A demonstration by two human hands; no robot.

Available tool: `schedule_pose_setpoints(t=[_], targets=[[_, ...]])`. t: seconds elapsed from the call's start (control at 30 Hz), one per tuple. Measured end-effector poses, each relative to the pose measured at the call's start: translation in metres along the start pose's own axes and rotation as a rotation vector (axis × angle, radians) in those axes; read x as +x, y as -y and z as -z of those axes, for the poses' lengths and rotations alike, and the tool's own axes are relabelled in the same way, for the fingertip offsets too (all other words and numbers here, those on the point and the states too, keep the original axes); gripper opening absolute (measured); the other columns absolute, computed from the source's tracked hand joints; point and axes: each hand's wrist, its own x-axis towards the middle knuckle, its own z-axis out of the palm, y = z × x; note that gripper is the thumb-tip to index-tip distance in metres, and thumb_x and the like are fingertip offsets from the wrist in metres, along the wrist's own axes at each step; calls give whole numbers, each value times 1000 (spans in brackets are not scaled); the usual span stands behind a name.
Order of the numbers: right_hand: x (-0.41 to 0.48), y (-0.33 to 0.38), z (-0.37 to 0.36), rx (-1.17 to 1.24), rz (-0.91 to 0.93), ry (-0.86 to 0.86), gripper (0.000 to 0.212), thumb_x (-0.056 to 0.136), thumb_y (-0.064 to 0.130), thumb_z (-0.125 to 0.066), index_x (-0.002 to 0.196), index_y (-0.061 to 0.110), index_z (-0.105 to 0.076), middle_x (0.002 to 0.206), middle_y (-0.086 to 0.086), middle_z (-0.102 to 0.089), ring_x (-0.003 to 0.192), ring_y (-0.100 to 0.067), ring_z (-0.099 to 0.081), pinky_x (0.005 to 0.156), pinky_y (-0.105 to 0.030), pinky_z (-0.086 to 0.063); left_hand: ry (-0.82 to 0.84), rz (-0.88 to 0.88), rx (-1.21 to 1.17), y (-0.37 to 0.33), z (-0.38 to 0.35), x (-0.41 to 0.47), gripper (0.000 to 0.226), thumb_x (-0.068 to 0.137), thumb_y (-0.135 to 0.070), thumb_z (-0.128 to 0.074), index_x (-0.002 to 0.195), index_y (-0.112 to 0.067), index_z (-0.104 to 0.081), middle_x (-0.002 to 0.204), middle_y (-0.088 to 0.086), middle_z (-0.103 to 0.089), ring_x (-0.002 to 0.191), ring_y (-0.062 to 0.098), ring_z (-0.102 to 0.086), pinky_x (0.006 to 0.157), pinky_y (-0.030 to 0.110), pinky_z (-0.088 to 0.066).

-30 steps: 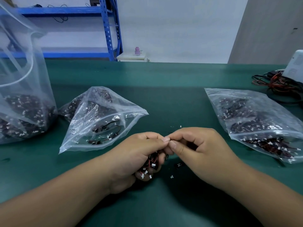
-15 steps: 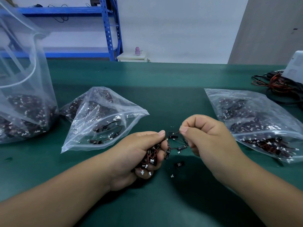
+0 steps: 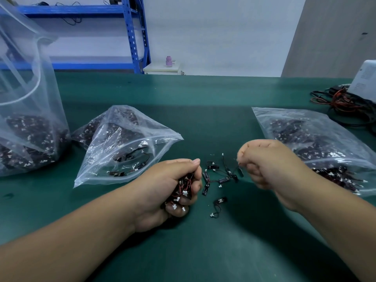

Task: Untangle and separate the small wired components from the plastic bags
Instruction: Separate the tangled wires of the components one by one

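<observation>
The green table [image 3: 203, 251] lay under both arms. The left hand [image 3: 162, 192] was curled tight round a bunch of wired parts [image 3: 184, 187]. One loose part [image 3: 218, 202] lay beside it. The right hand [image 3: 270, 165], fingers curled, pinched one end of a string of parts [image 3: 221, 179] that hung between the hands. Behind sat the middle bag [image 3: 126, 147], the right bag [image 3: 317, 143] and the tall left bag [image 3: 26, 119], all holding more parts.
</observation>
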Motion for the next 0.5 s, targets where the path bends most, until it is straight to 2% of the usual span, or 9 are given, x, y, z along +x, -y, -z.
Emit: schedule_pose_setpoints(t=[0.07,0.13,0.2,0.27,0.37,0.5], targets=[[4,-6,1,-245,-25,-41,16,63,20,-62,62,6,-53,54,-5,-32,44,-17,-22,49,-22,-16,3,-4,11,1,1,0,19,87,-29,-58,70,-20,-58,63,3,-49,47,11,-31,39,11,-19],[7,-11,3,-439,16,-112,15,70,19,-63,70,5,-57,48,0,-38,41,-15,-28,49,-24,-22,6,-12,29,1,3,2,18,88,-22,-55,71,-20,-58,64,3,-50,47,12,-31,39,11,-19],[7,-13,3,-595,40,-152,6,73,22,-60,72,19,-65,41,7,-48,39,-9,-41,48,-22,-33,9,-17,28,2,4,3,18,87,-18,-51,71,-19,-59,65,4,-50,46,13,-31,39,12,-20],[4,-11,2,-724,48,-148,12,72,27,-56,70,34,-65,51,14,-60,51,-9,-56,51,-24,-42,15,-20,4,2,5,3,11,78,-19,-52,71,-17,-60,66,6,-50,46,13,-31,38,12,-20],[2,-11,2,-807,64,-171,11,71,30,-55,68,33,-65,57,13,-63,60,-11,-61,55,-27,-50,23,-20,-15,1,4,2,13,70,-19,-50,72,-15,-62,65,7,-51,46,14,-32,39,12,-20],[2,-10,2,-801,116,-211,8,73,29,-57,71,29,-64,59,13,-63,61,-8,-60,57,-29,-51,-6,-3,10,2,4,3,23,80,-11,-42,72,-16,-63,65,7,-52,47,14,-32,39,11,-20]])
